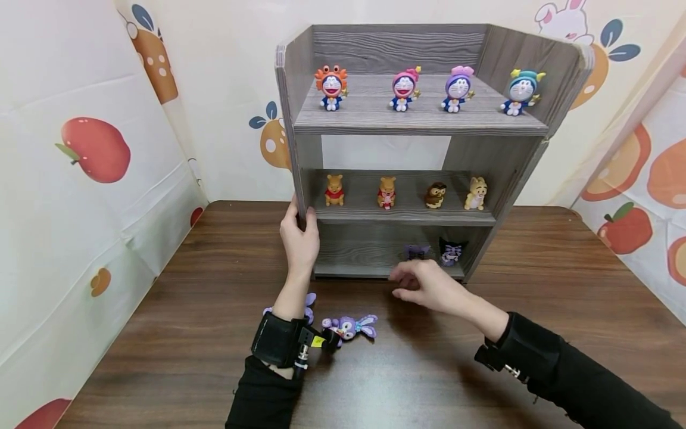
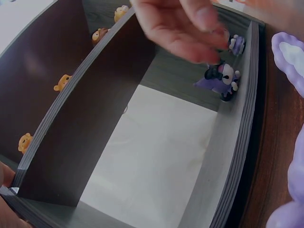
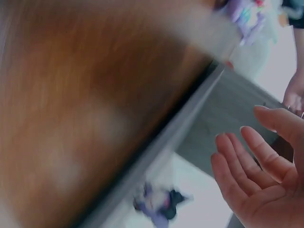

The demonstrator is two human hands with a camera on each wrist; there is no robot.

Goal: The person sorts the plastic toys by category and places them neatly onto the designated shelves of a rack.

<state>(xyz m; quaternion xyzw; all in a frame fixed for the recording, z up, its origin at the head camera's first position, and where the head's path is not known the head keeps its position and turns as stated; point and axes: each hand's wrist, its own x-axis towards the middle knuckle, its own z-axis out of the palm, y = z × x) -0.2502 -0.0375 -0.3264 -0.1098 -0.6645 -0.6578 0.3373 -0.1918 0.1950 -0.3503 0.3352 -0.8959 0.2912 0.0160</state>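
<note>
A grey wood-grain shelf unit [image 1: 420, 130] stands on the brown table. My left hand [image 1: 301, 241] holds its left side panel, thumb at the front and fingers behind. Just in front of the bottom shelf is my right hand [image 1: 429, 286], holding nothing; its fingers are loosely bent in the right wrist view. On the bottom shelf stand a purple figurine [image 1: 417, 251], partly behind that hand, and a black-and-purple figurine [image 1: 451, 252] to its right. A purple long-eared rabbit figurine [image 1: 351, 327] lies on the table, and another purple figurine [image 1: 310, 308] is partly hidden by my left wrist.
Several blue-and-white figurines in hats [image 1: 403, 89] line the top shelf. On the middle shelf are two yellow bear-like figurines [image 1: 334, 190], an owl figurine [image 1: 435, 195] and a pale yellow figurine [image 1: 476, 193]. Fruit-patterned white sheets [image 1: 96, 226] enclose the table's sides and back.
</note>
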